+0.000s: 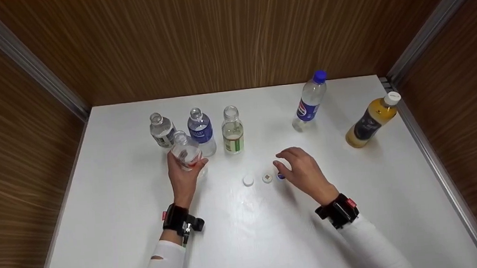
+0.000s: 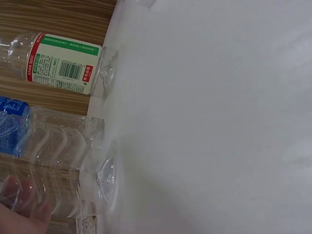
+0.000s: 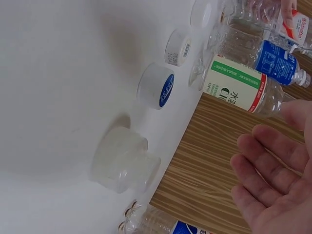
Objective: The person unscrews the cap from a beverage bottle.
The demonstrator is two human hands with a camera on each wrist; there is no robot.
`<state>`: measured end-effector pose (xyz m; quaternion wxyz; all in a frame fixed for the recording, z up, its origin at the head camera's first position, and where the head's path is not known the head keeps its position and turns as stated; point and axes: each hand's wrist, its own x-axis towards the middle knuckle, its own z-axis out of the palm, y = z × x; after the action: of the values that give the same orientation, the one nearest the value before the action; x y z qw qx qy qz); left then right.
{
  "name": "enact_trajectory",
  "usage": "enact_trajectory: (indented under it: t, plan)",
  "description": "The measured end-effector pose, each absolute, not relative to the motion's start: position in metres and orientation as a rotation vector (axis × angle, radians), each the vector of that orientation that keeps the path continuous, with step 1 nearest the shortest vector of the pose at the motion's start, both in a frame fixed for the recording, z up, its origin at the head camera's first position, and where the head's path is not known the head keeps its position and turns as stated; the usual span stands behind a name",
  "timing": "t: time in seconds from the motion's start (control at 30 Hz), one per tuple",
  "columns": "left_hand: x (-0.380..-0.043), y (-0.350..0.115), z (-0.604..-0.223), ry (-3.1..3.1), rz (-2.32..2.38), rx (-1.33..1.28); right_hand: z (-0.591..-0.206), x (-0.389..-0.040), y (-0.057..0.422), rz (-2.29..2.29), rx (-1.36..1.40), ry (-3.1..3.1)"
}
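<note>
My left hand (image 1: 183,176) grips an uncapped clear plastic bottle (image 1: 187,153) with a red and white label. Its base (image 2: 106,180) meets the white table in the left wrist view. Over the table's middle, my right hand (image 1: 303,173) has loosely bent fingers and an empty palm (image 3: 287,209). Near it lie a plain white cap (image 1: 248,180), a white cap with a printed top (image 1: 267,177) and a blue-topped cap (image 1: 281,176). A larger translucent stepped cap (image 3: 124,158) shows in the right wrist view; the right hand hides it from the head view.
Three uncapped bottles stand behind the left hand: a small-labelled one (image 1: 162,130), a blue-labelled one (image 1: 200,130) and a green-and-white-labelled one (image 1: 233,134). Further right are a blue-capped Pepsi bottle (image 1: 309,103) and a white-capped amber drink bottle (image 1: 367,124). Wood-grain panels (image 1: 231,36) enclose the table.
</note>
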<state>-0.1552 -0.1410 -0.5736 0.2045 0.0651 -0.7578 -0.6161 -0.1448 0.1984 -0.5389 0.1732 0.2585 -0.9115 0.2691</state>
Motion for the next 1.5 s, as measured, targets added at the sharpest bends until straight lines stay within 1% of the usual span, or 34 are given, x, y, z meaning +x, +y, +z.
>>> enact_trajectory:
  t: [0.43, 0.63, 0.8, 0.93, 1.03, 1.2, 1.37, 1.5]
  plan:
    - [-0.154, -0.144, -0.576, -2.16, -1.707, 0.274, -0.539, -0.144, 0.199, 0.745, 0.686, -2.633]
    - [-0.145, -0.146, -0.571, -2.164, -1.661, 0.213, -0.536, -0.147, 0.205, 0.742, 0.678, -2.608]
    - [-0.139, -0.15, -0.561, -2.031, -1.503, 0.096, -0.531, -0.15, 0.212, 0.762, 0.633, -2.611]
    - [-0.136, -0.145, -0.542, -1.879, -1.325, -0.049, -0.525, -0.153, 0.22, 0.787, 0.571, -2.62]
    - [-0.136, -0.136, -0.527, -1.812, -1.235, -0.153, -0.519, -0.156, 0.225, 0.8, 0.547, -2.599]
    - [-0.135, -0.114, -0.513, -1.767, -1.21, -0.319, -0.51, -0.159, 0.231, 0.8, 0.505, -2.551]
    - [-0.133, -0.095, -0.506, -1.818, -1.143, -0.526, -0.503, -0.161, 0.233, 0.797, 0.445, -2.53]
    - [-0.133, -0.085, -0.506, -1.883, -1.09, -0.629, -0.5, -0.164, 0.234, 0.807, 0.422, -2.527]
